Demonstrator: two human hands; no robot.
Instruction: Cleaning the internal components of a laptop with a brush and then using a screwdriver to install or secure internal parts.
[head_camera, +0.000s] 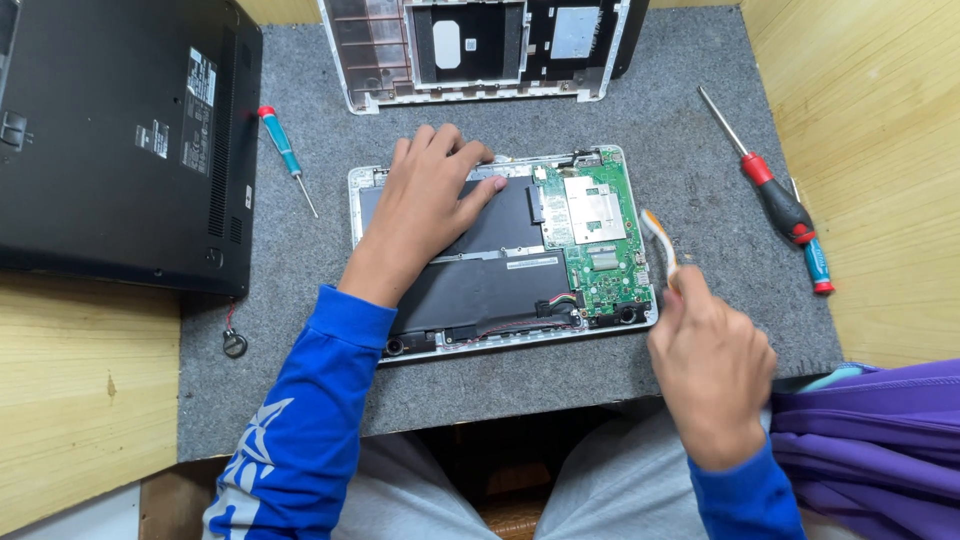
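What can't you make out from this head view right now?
- Tool tip at the opened laptop: blurred.
- Right hand: its back hides the grip.
- Left hand: covers the battery's top-left corner.
- White cover: cut by the top edge.

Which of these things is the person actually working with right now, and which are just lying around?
In use:
left hand pressing on the opened laptop
right hand holding an orange-and-white pry tool

Lying about:
teal screwdriver
red-and-black screwdriver
black laptop
removed cover
coin cell

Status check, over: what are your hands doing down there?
Left hand flat on opened laptop. Right hand grips orange-white pry tool at laptop's right edge. Nothing blocking.
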